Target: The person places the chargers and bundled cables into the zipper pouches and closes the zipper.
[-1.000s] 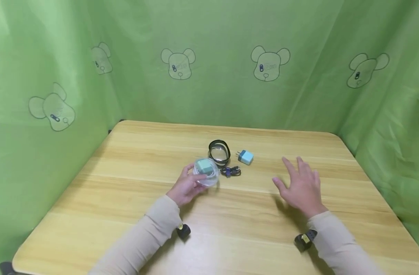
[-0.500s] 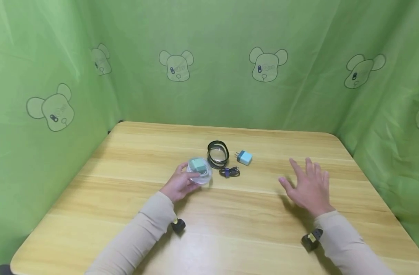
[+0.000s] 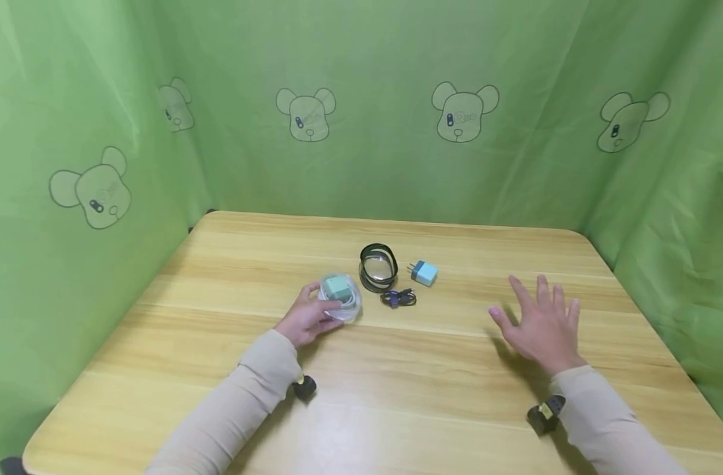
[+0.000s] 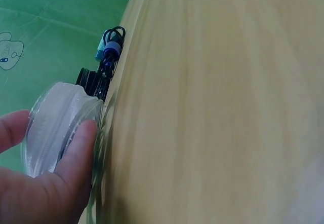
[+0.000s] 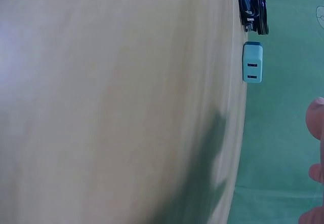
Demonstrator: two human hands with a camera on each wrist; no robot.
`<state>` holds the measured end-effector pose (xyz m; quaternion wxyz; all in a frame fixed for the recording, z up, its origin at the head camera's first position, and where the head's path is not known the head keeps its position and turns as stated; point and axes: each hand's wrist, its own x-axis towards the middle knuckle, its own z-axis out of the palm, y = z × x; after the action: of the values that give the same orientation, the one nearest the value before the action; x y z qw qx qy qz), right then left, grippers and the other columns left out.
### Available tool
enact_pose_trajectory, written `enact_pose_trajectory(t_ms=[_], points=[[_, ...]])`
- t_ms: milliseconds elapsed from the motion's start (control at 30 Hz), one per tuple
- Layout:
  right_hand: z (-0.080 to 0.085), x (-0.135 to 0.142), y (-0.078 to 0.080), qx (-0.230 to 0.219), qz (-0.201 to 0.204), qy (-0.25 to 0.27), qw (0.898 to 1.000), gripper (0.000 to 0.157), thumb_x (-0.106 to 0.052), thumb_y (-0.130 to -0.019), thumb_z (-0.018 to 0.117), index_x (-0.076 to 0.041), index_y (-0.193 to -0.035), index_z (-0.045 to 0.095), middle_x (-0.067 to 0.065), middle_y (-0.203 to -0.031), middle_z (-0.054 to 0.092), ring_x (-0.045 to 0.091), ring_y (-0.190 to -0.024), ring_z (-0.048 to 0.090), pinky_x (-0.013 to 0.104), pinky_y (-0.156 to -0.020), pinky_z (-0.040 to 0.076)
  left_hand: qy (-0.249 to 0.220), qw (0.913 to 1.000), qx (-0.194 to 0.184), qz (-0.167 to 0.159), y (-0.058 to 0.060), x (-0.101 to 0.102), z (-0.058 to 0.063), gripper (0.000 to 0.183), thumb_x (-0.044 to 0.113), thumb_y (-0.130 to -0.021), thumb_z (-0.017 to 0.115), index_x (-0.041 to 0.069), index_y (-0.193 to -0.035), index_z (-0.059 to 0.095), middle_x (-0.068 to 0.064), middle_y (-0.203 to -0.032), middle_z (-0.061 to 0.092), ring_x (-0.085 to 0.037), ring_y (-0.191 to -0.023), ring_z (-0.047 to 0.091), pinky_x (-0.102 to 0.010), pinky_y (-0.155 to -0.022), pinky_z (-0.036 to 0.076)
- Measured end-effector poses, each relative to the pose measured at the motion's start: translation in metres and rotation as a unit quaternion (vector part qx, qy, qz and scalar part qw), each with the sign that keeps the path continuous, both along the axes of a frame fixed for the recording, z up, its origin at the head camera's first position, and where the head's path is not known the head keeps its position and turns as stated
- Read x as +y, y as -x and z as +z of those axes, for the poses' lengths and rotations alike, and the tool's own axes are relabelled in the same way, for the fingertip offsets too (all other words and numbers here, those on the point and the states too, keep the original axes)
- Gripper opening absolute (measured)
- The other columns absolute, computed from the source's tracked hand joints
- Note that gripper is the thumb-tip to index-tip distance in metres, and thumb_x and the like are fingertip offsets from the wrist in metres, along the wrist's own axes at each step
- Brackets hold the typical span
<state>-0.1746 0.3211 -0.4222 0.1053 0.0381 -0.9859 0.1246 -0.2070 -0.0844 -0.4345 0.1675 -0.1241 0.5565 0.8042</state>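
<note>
My left hand grips a clear round case at its left side, thumb on top in the head view. A pale green charger and a coiled white cable show through the case. To its right is a black-rimmed clear round case, its top side open. A black cable bundled with a purple-blue strap lies in front of that case. Beside them sits a light blue charger with two USB ports, prongs facing left in the head view. My right hand hovers over the table, fingers spread, holding nothing.
The wooden table has light grain and rounded corners. Green curtains with bear-head prints hang round its back and sides. A small black wrist camera hangs under the left sleeve, and another wrist camera under the right.
My left hand has shifted a little to the left with the clear case, away from the black-rimmed one. My right hand has drifted right, still spread. The things on the table stay put.
</note>
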Motion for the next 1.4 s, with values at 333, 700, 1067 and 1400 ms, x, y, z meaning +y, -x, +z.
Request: enact_pose_trajectory(t_ms=[333,700,1067,1400], points=[[0.001,0.002,-0.001,-0.012,0.001,0.005,1.0,0.079,-0.062,-0.095,0.04,-0.014,-0.155,0.02,0.04,-0.15,0.005,0.065,-0.132,0.004,0.074,-0.102,-0.012,0.137,0.99,0.033,-0.002,0.005,-0.003,0.004,0.077,-0.008,-0.084,0.066,0.007,-0.149,0.029,-0.027,-0.139,0.043,-0.04,-0.113,0.056,-0.035,-0.081,0.057],[0.002,0.004,-0.003,-0.015,0.001,0.007,1.0,0.079,-0.061,-0.096,0.039,-0.012,-0.155,0.019,0.041,-0.149,0.005,0.065,-0.131,0.006,0.074,-0.103,-0.01,0.303,0.9504,0.066,-0.017,0.006,-0.011,0.013,0.061,0.015,-0.087,0.07,0.001,-0.141,0.044,-0.021,-0.143,0.046,-0.039,-0.128,0.044,-0.051,-0.106,0.037],[0.003,0.003,-0.001,-0.013,0.004,0.005,1.0,0.08,-0.061,-0.096,0.04,-0.011,-0.154,0.02,0.041,-0.149,0.006,0.065,-0.131,0.006,0.075,-0.103,-0.009,0.334,0.9406,0.062,0.003,0.011,-0.009,0.023,0.071,0.029,-0.092,0.065,0.006,-0.15,0.031,-0.02,-0.153,0.029,-0.04,-0.138,0.03,-0.055,-0.112,0.026],[0.0,0.002,0.0,-0.057,0.02,0.007,0.998,0.085,-0.061,-0.093,0.048,-0.008,-0.153,0.021,0.043,-0.146,0.012,0.064,-0.129,0.012,0.079,-0.1,-0.001,0.315,0.9426,0.095,0.058,0.021,0.003,0.043,0.068,0.027,-0.091,0.067,0.013,-0.149,0.033,-0.012,-0.154,0.03,-0.035,-0.138,0.03,-0.05,-0.113,0.028]])
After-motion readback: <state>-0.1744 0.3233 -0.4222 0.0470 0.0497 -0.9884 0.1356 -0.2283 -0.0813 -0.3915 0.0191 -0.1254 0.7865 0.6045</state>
